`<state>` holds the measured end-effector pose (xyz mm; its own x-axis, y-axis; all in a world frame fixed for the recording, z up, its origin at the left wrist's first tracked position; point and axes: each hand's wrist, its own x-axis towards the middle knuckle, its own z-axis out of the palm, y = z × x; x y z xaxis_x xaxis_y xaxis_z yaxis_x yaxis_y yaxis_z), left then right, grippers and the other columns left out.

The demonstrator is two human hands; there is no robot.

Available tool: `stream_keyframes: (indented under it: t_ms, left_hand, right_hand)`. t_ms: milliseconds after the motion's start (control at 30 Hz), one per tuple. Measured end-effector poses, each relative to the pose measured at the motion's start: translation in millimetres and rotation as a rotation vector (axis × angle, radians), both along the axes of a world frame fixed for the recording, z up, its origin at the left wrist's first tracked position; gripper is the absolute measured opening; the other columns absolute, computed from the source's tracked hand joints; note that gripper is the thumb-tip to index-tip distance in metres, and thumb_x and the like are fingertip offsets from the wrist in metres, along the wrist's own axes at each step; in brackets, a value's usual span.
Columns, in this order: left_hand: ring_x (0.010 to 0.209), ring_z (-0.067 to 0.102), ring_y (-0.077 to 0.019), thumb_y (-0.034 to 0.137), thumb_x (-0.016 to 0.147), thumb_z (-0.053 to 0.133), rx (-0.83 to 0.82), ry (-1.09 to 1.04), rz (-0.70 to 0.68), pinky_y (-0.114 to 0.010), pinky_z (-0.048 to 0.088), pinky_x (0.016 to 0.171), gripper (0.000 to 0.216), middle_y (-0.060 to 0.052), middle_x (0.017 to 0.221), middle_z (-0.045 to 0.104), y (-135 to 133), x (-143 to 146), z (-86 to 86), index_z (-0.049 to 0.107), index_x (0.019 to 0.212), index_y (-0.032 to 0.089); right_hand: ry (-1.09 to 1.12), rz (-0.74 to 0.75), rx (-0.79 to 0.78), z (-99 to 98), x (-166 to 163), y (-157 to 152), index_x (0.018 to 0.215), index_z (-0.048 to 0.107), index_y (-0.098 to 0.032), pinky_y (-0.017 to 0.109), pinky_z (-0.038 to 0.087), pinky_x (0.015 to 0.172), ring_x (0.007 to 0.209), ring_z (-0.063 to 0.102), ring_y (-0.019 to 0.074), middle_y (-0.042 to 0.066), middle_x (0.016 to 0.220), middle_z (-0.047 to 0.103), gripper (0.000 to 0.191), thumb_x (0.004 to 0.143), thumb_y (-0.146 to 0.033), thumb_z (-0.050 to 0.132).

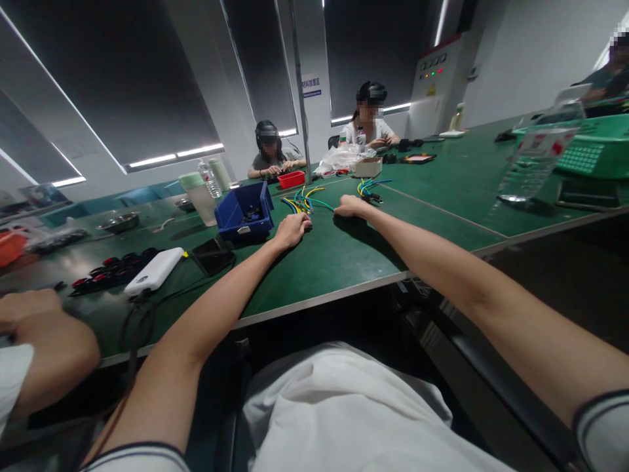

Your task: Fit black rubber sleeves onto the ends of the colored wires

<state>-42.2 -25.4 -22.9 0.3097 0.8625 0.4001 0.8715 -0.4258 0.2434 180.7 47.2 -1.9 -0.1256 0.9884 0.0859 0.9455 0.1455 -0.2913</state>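
Observation:
My left hand (291,231) is closed low over the green tabletop. At its fingertips is a small dark and reddish spot, too small to name. Just beyond it lies a loose bundle of yellow, blue and green wires (301,198). A thin green wire (323,204) runs from this bundle to my right hand (352,206), whose fingers are closed on its end. Past the right hand rests a second bunch of blue and yellow wires (366,189) with dark ends. What sits inside each grip is mostly hidden.
A blue bin (246,213) with small dark parts stands left of my left hand. Nearby are a white power bank (154,270) and a black phone-like device (212,257). A water bottle (535,157) and green basket (594,147) are at right. Co-workers sit around.

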Motion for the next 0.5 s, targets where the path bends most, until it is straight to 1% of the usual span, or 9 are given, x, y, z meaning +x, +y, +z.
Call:
stream_keyframes:
  t_ms: [100,167,300,400,500]
  left_hand:
    - [0.1,0.066,-0.0223,0.029,0.093,0.051,0.013,-0.007,-0.017,-0.031,0.049,0.087,0.019,-0.008,0.107,0.072,0,-1,-0.5,0.067,0.101,0.022]
    - [0.097,0.067,-0.0222,0.028,0.093,0.05,0.018,-0.007,-0.022,-0.03,0.049,0.085,0.019,-0.009,0.104,0.073,1,-2,-1.1,0.067,0.099,0.021]
    - [0.089,0.067,-0.0231,0.028,0.095,0.047,0.026,-0.013,0.001,-0.032,0.049,0.081,0.021,-0.01,0.095,0.072,5,-3,-2.5,0.065,0.097,0.019]
    - [0.089,0.066,-0.024,0.026,0.095,0.045,0.045,-0.039,0.025,-0.033,0.048,0.081,0.021,-0.011,0.094,0.071,10,-2,-2.2,0.063,0.097,0.017]
    - [0.087,0.065,-0.0253,0.025,0.095,0.044,0.07,-0.076,0.019,-0.035,0.047,0.081,0.019,-0.012,0.092,0.07,15,-1,-0.8,0.061,0.096,0.017]
  right_hand:
    - [0.049,-0.014,0.006,1.1,0,-1,0.114,0.068,-0.007,0.039,0.051,0.089,0.113,0.063,0.0369,0.024,0.122,0.065,0.045,0.082,-0.038,0.06]
    - [0.091,-0.02,0.011,2.2,0,-1,0.113,0.068,-0.006,0.037,0.05,0.09,0.115,0.062,0.0367,0.025,0.123,0.064,0.043,0.084,-0.035,0.057]
    - [0.193,-0.016,0.016,3.2,-3,-3,0.107,0.069,-0.003,0.03,0.049,0.087,0.112,0.063,0.0335,0.026,0.117,0.067,0.036,0.087,-0.029,0.052]
    - [0.279,-0.014,0.047,1.8,-8,-7,0.105,0.068,-0.002,0.03,0.047,0.086,0.109,0.064,0.0318,0.026,0.115,0.067,0.037,0.092,-0.028,0.044]
    - [0.362,-0.026,0.098,1.1,-13,-11,0.104,0.066,-0.005,0.029,0.046,0.084,0.105,0.064,0.0287,0.024,0.112,0.067,0.039,0.095,-0.03,0.038]
